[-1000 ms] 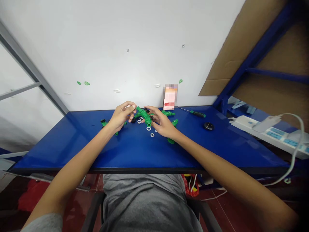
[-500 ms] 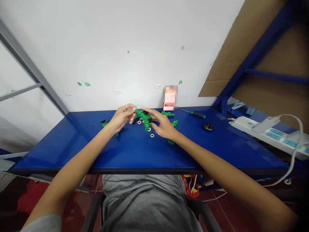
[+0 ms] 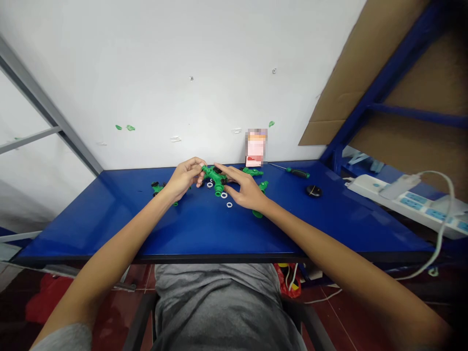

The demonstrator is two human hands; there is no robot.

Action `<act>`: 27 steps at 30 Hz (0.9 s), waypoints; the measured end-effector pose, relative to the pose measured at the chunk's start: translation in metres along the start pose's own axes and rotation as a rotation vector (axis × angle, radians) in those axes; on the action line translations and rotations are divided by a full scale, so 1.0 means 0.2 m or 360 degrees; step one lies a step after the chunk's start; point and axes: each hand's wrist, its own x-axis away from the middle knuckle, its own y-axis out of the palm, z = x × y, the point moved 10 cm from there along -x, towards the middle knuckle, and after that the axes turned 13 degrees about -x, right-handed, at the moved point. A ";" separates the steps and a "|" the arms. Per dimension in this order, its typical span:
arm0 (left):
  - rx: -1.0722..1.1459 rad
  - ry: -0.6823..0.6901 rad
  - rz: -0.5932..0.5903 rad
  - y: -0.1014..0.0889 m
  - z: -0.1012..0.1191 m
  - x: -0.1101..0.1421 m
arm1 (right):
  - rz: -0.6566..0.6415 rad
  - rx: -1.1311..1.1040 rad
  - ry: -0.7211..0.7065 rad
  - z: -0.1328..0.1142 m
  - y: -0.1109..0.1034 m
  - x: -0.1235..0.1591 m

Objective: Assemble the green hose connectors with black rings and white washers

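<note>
A green Y-shaped hose splitter (image 3: 218, 181) with black valve levers is held just above the table. My left hand (image 3: 185, 179) pinches its upper left end between thumb and fingers. Beside its right side is my right hand (image 3: 245, 187), fingers stretched out and thumb apart; whether the thumb touches the lever is unclear. Under the splitter lie several white ring washers (image 3: 229, 204). Another green fitting (image 3: 158, 187) with black parts lies partly hidden behind my left wrist. To the right are a green fitting (image 3: 253, 171) and a green piece (image 3: 258, 213) partly covered by my right hand.
On the blue table (image 3: 204, 234) lie a screwdriver (image 3: 298, 172) and a round black object (image 3: 313, 190). A blurred pink card (image 3: 256, 148) leans on the white wall. At right sits a white power strip (image 3: 405, 197) with a cable.
The fingers of my right hand have straightened and loosened around the splitter. The splitter has turned slightly and shifted left, with my left hand still on its end.
</note>
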 end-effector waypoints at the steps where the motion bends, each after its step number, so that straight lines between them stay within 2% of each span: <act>1: -0.0039 0.0015 0.0017 0.00 0.00 0.00 | 0.0005 0.0005 0.0004 0.01 0.00 0.00; 6: -0.0119 0.0075 0.0133 -0.02 0.01 0.00 | 0.0040 -0.0055 -0.0003 0.02 -0.01 0.00; 12: 0.0017 0.0023 0.0030 0.01 0.01 0.00 | 0.0039 -0.0051 0.0013 0.02 -0.01 0.00; 17: 0.0101 -0.0002 -0.0036 -0.01 0.02 0.00 | 0.0066 -0.0067 0.0009 0.01 -0.02 0.00; 27: -0.0018 0.0116 -0.0075 -0.05 0.02 -0.03 | 0.0051 -0.0334 0.0117 0.07 -0.03 -0.01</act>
